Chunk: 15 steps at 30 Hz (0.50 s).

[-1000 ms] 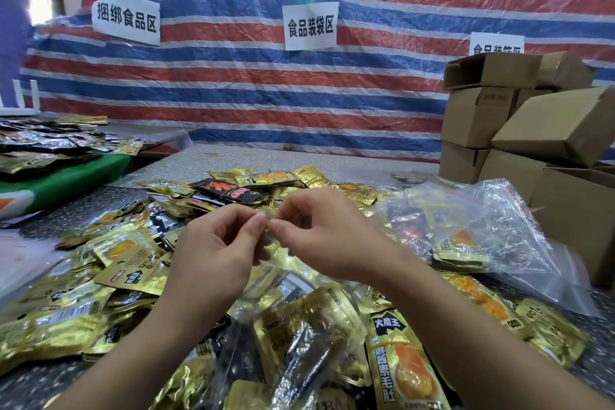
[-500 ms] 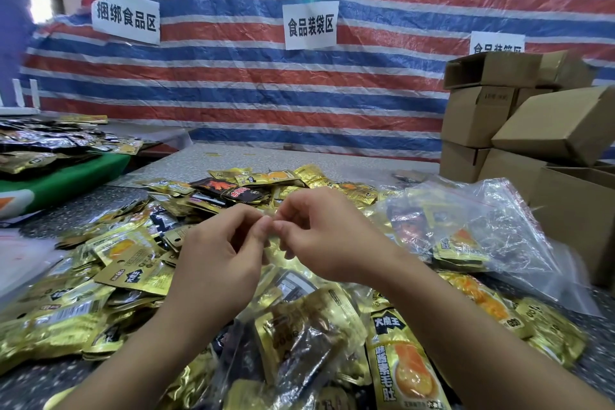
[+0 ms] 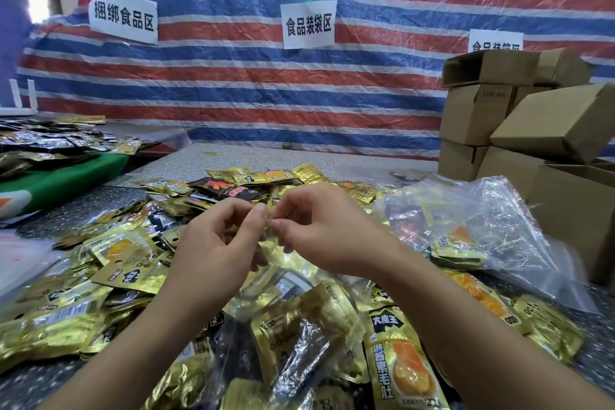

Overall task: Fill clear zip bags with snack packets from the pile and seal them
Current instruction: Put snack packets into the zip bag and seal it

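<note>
A clear zip bag (image 3: 283,319) stuffed with gold snack packets stands in front of me, its top edge raised between my hands. My left hand (image 3: 216,250) and my right hand (image 3: 319,230) both pinch that top edge, thumbs and fingertips almost touching each other. A wide pile of gold and black snack packets (image 3: 109,263) covers the speckled table (image 3: 186,163) around and behind the bag. The zip strip itself is mostly hidden by my fingers.
Filled clear zip bags (image 3: 472,226) lie heaped at the right. Brown cardboard boxes (image 3: 549,123) are stacked at the far right. A green-covered table (image 3: 63,176) with more packets stands at the left. A striped tarp with paper signs (image 3: 309,23) forms the back wall.
Both hands stay pinched on the bag's top edge at nearly the same spot; the fingertips shifted only slightly.
</note>
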{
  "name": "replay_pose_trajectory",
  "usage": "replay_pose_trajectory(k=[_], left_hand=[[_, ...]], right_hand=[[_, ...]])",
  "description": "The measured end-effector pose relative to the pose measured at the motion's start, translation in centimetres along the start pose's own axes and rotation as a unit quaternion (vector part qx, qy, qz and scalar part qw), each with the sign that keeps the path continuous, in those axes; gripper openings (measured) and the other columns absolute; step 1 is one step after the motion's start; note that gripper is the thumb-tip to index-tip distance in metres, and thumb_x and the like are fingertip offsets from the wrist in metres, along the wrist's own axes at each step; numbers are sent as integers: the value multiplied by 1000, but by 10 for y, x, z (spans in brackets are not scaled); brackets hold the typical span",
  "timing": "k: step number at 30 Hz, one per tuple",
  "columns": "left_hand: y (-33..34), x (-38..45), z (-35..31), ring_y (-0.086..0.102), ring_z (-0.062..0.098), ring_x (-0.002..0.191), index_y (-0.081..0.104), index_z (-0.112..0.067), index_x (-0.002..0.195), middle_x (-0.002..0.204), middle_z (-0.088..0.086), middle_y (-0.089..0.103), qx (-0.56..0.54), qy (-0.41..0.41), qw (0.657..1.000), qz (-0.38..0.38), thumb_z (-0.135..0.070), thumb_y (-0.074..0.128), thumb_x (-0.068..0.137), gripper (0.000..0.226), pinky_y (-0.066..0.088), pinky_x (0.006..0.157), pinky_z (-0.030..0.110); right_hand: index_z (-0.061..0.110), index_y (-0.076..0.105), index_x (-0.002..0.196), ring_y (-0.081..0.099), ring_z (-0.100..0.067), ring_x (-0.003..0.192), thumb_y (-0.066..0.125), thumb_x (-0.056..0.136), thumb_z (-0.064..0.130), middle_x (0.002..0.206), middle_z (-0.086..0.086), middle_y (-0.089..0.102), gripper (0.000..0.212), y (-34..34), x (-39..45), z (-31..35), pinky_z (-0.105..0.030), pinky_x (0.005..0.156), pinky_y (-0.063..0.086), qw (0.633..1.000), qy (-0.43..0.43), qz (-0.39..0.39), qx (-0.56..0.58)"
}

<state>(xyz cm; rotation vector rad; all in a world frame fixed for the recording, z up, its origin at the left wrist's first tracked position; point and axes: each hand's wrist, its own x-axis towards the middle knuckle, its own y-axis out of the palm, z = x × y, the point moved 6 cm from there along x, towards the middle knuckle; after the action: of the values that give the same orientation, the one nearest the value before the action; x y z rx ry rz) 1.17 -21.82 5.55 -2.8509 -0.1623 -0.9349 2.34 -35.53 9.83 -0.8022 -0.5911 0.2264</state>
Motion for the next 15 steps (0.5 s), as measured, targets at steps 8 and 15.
replay_pose_trajectory(k=[8,15], left_hand=[[1,0,-3,59,16,53,69,-28,75,60,8,63,-26,26,999,22,-39,56,84,20,48,51,23],[1,-2,-5,57,13,52,70,-27,74,59,3,62,-20,50,999,7,-34,57,87,20,46,51,20]], right_hand=[[14,70,84,69,-22,76,66,93,23,76,-3,71,14,1,-2,2,-48,74,56,1000,5,13,14],[23,60,72,67,-22,75,68,93,28,75,-2,70,23,1,-2,1,-46,71,56,1000,21,10,-11]])
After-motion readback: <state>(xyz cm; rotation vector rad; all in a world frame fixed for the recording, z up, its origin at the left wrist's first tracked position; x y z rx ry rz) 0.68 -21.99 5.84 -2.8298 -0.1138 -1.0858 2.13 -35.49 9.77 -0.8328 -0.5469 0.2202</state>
